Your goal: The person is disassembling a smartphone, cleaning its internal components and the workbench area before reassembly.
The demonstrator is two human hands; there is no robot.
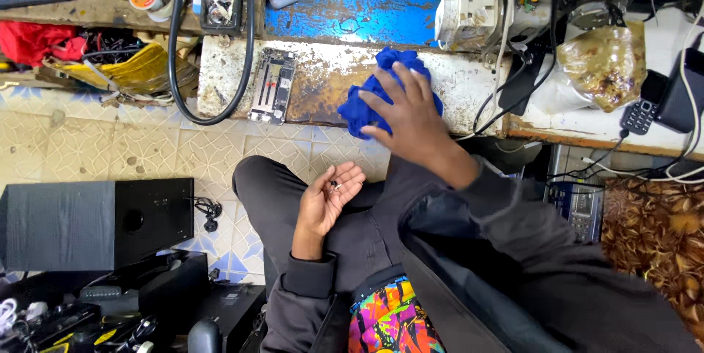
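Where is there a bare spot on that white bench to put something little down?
The bench is bare between the opened phone and the blue cloth under the right hand. Right of the cloth, cables crowd it.

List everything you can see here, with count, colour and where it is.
cloth: one, blue, on the bench edge under the right hand
opened phone: one, grey, bench, left of the cloth
small parts: a few, dark, in the left palm
cable: one, black, looped over the bench's left end
speaker: one, black, floor at left
power strip: one, white, top centre-right
plastic bag: one, clear with brown contents, right
keypad phone: one, black, far right
left hand: open, palm up over the lap
right hand: spread on the cloth
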